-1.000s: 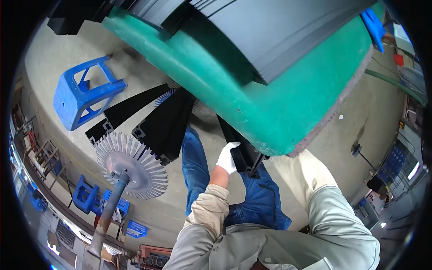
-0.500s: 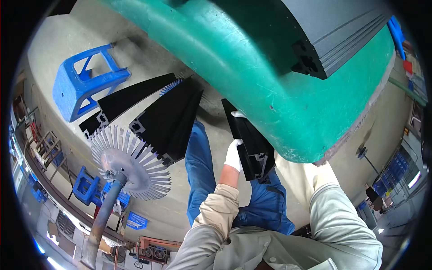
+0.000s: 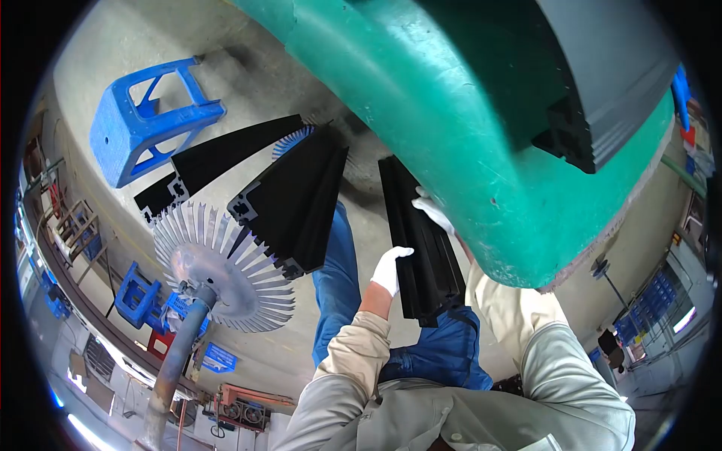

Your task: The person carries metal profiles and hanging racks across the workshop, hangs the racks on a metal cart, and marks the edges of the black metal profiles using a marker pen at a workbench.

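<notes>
A long black extruded profile [image 3: 423, 255] stands in front of my legs, beside the green tabletop's edge. My left hand [image 3: 391, 270], in a white glove, grips its left edge near the lower end, thumb and fingers closed on it. My right hand [image 3: 435, 213], also white-gloved, holds the profile's right side higher up; the green edge hides part of that hand and wrist. To the left, a wide black profile [image 3: 297, 203] and a narrower one [image 3: 233, 154] stand on a rack with finned metal discs.
The green-covered table [image 3: 481, 188] reaches in from the upper right, with a large grey profile [image 3: 624, 75] on it. A toothed metal disc [image 3: 218, 278] sits on a post [image 3: 169, 383] at left. A blue plastic stool [image 3: 143, 120] lies beyond.
The held profile has tilted, so its notched end face no longer shows. My right hand has come further into view on its side. The whole view has shifted slightly.
</notes>
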The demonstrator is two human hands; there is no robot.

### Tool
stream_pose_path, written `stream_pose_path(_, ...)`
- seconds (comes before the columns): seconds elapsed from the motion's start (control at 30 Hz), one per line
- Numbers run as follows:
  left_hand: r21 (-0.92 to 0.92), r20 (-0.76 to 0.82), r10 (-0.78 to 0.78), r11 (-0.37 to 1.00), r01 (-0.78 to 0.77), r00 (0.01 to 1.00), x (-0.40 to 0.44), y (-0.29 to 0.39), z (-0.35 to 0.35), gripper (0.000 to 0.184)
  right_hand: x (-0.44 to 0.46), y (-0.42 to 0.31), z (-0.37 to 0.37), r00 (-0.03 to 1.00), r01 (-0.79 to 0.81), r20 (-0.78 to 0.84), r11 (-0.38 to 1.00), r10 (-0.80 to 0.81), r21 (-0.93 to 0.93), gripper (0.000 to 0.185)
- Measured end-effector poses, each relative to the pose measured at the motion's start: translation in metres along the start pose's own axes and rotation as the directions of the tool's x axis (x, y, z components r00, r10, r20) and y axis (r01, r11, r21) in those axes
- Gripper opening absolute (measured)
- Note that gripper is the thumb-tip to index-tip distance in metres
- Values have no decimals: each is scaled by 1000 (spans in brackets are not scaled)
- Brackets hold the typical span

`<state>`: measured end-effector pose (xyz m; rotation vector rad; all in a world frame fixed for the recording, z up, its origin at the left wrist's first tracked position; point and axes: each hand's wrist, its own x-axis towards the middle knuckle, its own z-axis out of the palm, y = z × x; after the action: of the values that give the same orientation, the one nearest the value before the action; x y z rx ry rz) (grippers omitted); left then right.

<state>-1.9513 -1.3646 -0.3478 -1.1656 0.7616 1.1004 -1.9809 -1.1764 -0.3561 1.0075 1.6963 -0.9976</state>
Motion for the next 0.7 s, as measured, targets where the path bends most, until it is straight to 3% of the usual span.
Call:
stream_pose_path(0.23, -111, -33, 17, 994, -20, 999, -11, -4, 6, 24, 39, 42, 26, 997, 64, 30, 997, -66, 52, 97)
stream_pose_path(0.3, -147, -45, 36, 988, -42, 998, -10, -2, 7, 23, 35, 51, 33, 997, 73, 2, 968, -75, 239, 96)
stream_pose_path(0.33, -117, -36, 17, 993, -21, 999, -6, -4, 2, 22, 31, 53, 36, 997, 77, -11, 940, -78, 331, 95)
stream_pose_path(0.5, 26, -13, -23, 999, 23, 1000, -5, -27, -25, 20, 14, 60, 50, 994, 100, -82, 942, -78, 319, 87)
stream_pose_path(0.63, 151, -59, 53, 988, -43, 997, -23, -64, -35, 28, -12, 60, 40, 996, 78, 2, 865, -91, 496, 80)
stream_pose_path(0.7, 203, -72, 84, 977, -68, 994, -30, -80, -31, 32, -30, 62, 39, 997, -27, 81, 854, -18, 520, 78)
